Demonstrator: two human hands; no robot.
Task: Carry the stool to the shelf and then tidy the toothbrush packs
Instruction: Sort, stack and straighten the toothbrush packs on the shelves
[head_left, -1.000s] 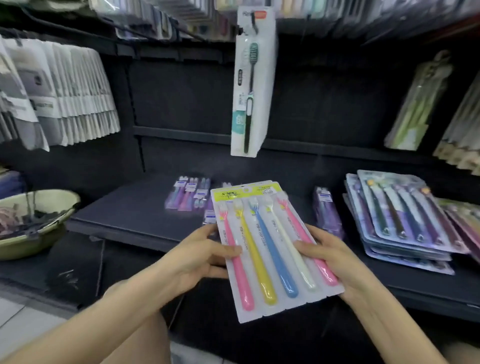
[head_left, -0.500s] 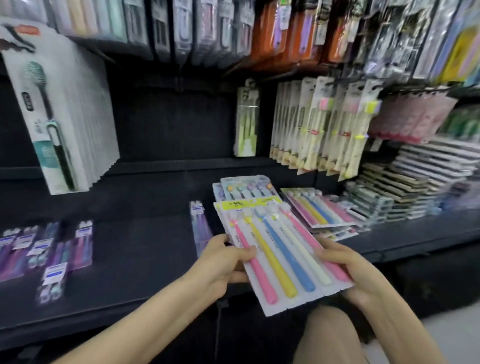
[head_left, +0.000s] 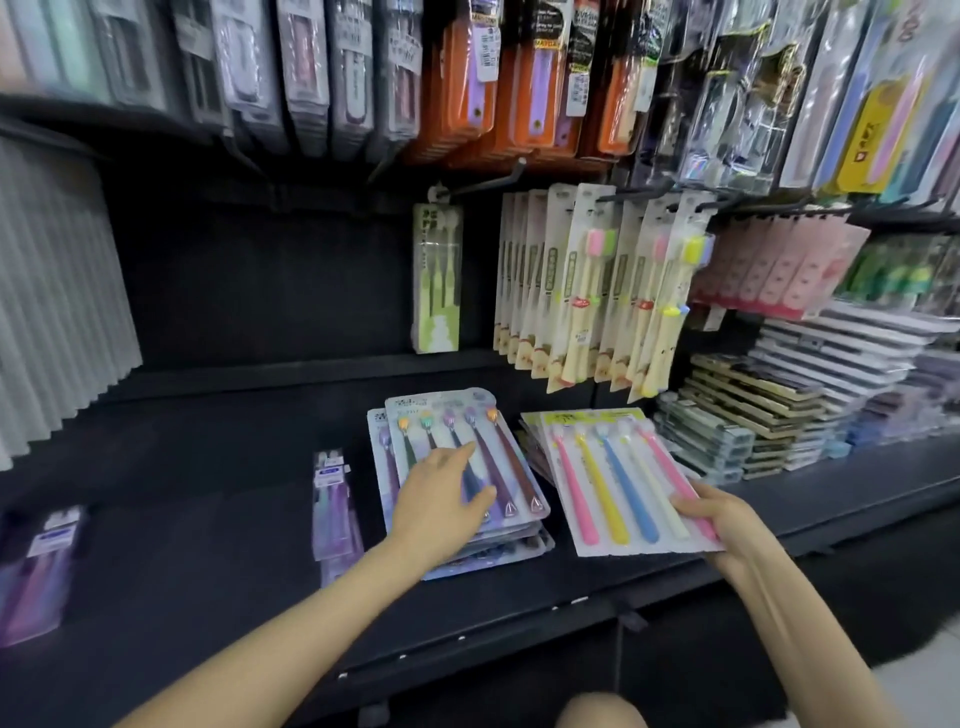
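A flat pack of pink, yellow, blue, white and pink toothbrushes (head_left: 618, 480) lies over a small stack of like packs on the black shelf (head_left: 218, 467). My right hand (head_left: 719, 519) grips its near right corner. Just left of it sits a stack of dark-handled toothbrush packs (head_left: 511, 470). My left hand (head_left: 441, 501) rests flat on top of that stack, fingers spread, holding nothing. No stool is in view.
Narrow purple toothbrush packs (head_left: 332, 499) lie left of the stack, more (head_left: 39, 566) at the far left. Cream packs (head_left: 582, 291) and a green pack (head_left: 436, 280) hang on hooks behind. Stacked flat packs (head_left: 769, 410) fill the shelf's right side. Orange packs (head_left: 498, 78) hang above.
My left hand let go of the colourful pack and moved onto the dark-handled stack. My right hand carried the pack forward onto the stack at the right. The view panned right.
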